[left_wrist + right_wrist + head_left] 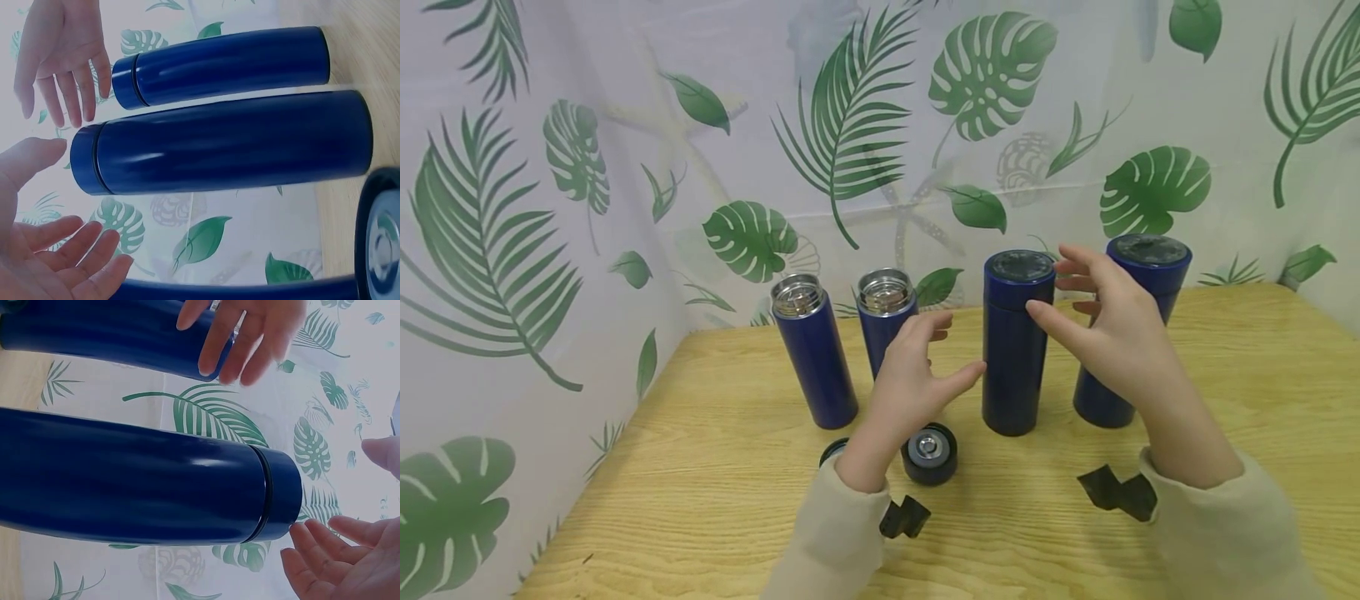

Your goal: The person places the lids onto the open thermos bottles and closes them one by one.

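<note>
My left hand [913, 375] is held in the air in front of an uncapped blue flask [880, 329], its thumb reaching toward a lidded blue flask [1015, 367]. Thumb and fingers are spread, with nothing between them. My right hand [1116, 333] hovers by the top of that same lidded flask, fingers apart and holding nothing. Behind the right hand stands a second lidded blue flask [1101, 400], partly hidden. In the right wrist view, the right fingertips [300, 534] are right at the lid of a flask [125, 478].
Another uncapped flask [820, 358] with a steel neck stands at the left. A black lid [929, 454] lies underside up on the wooden table [700, 500]; a second lid [832, 450] is mostly behind the left wrist. A leaf-patterned cloth [865, 108] hangs behind.
</note>
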{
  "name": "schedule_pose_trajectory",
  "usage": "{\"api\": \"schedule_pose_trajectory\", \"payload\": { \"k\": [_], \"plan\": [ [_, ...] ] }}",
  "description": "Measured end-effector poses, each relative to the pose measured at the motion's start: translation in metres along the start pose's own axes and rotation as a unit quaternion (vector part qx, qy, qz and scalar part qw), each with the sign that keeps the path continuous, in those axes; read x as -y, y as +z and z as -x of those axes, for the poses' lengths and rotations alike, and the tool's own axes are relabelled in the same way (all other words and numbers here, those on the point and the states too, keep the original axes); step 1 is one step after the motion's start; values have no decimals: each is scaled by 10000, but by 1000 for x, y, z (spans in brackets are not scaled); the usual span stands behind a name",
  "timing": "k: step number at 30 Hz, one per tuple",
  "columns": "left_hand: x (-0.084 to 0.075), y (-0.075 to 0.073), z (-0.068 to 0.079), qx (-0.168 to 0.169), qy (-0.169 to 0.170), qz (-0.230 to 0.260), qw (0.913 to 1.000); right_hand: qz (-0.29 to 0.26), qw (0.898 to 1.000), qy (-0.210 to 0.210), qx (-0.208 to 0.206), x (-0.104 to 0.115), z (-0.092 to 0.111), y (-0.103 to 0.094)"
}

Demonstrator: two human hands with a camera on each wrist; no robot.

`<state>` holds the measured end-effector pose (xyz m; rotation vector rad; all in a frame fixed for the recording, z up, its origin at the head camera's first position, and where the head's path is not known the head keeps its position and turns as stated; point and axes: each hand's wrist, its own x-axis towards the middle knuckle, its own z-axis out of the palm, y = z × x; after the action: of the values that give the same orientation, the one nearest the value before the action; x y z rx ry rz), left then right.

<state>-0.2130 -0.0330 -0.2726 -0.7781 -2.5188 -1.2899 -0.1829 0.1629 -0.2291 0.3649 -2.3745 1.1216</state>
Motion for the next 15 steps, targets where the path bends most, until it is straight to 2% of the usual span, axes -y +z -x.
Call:
{"api": "schedule_pose_trajectory", "payload": {
  "k": [5,15],
  "plan": [
    [4,-6,5,24,60,-111,9999,-29,10000,13,51,1,2,0],
    [14,-17,16,64,-106,-400,9991,-30,9999,-69,78,5,5,2]
  ]
}}
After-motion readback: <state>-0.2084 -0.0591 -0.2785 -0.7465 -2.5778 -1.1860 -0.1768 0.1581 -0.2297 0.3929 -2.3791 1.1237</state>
